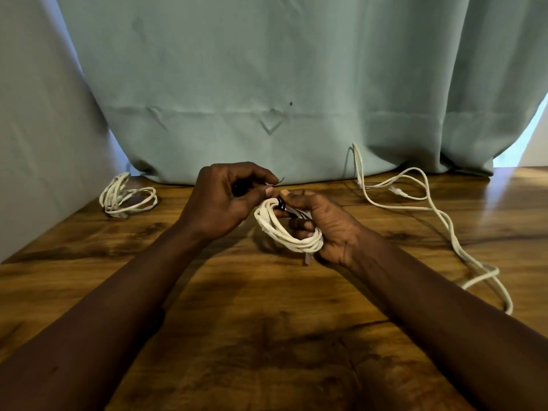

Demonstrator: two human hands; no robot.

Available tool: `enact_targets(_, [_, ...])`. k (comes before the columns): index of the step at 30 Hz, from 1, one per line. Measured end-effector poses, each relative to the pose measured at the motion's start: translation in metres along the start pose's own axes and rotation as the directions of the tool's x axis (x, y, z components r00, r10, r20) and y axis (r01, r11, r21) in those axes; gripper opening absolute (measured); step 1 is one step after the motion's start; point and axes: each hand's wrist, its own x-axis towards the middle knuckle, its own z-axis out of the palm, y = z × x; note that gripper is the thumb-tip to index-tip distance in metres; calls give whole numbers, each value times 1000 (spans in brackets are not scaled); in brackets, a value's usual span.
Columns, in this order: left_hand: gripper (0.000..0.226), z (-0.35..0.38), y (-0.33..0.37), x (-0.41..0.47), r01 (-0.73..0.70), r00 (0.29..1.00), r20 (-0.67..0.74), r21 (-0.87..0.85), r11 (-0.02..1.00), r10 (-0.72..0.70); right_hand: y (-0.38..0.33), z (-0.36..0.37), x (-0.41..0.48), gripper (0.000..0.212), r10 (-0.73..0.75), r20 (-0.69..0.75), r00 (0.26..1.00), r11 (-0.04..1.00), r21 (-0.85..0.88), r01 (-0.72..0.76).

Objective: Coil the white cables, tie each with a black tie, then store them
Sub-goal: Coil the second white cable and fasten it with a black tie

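Wooden tabletop [267, 321] is seen closest, under both forearms. Above it, a coiled white cable [284, 232] is gripped by the right hand [323, 226], whose fingers are curled through the loop. The coil's long axis runs from beside the left thumb down toward the right palm, and a connector end hangs under the right hand. A black tie [281, 204] is wrapped at the coil's upper end, and its thin tail is pinched by the left hand [225, 200]. Well left of that hand a tied bundle [127, 197] is laid. Right of the right hand a loose white cable [415, 200] is sprawled, its far end against a green curtain [267, 84].
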Motion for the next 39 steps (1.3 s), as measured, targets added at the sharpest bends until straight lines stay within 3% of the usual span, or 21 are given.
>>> enact_targets(2, [16, -3, 2, 1, -17, 999, 33, 21, 1000, 17, 0, 2, -3, 25, -27, 0, 1000, 1000, -4, 27])
enact_targets(5, [16, -8, 6, 1, -84, 992, 101, 103, 991, 73, -2, 6, -11, 5, -85, -46, 995, 996, -36, 84])
enact_targets(14, [23, -23, 12, 7, -234, 961, 215, 298, 925, 174, 5, 11, -8, 12, -244, -90, 965, 955, -196, 224])
enact_targets(22, [25, -21, 18, 5, -291, 945, 267, 414, 862, 190, 4, 13, -8, 11, -154, -155, 976, 979, -157, 129])
enact_targets(29, [29, -21, 21, 6, -287, 929, 338, 392, 874, 153, 7, 12, -9, 10, -119, -183, 976, 980, -179, 85])
enact_targets(35, [27, -20, 18, 9, -242, 919, 382, 355, 903, 96, 6, 13, -11, 9, -57, -198, 978, 994, -99, 37])
enact_targets(39, [25, -18, 12, 7, -215, 926, 368, 331, 919, 84, 7, 14, -9, 21, -9, -210, 978, 1000, -26, 3])
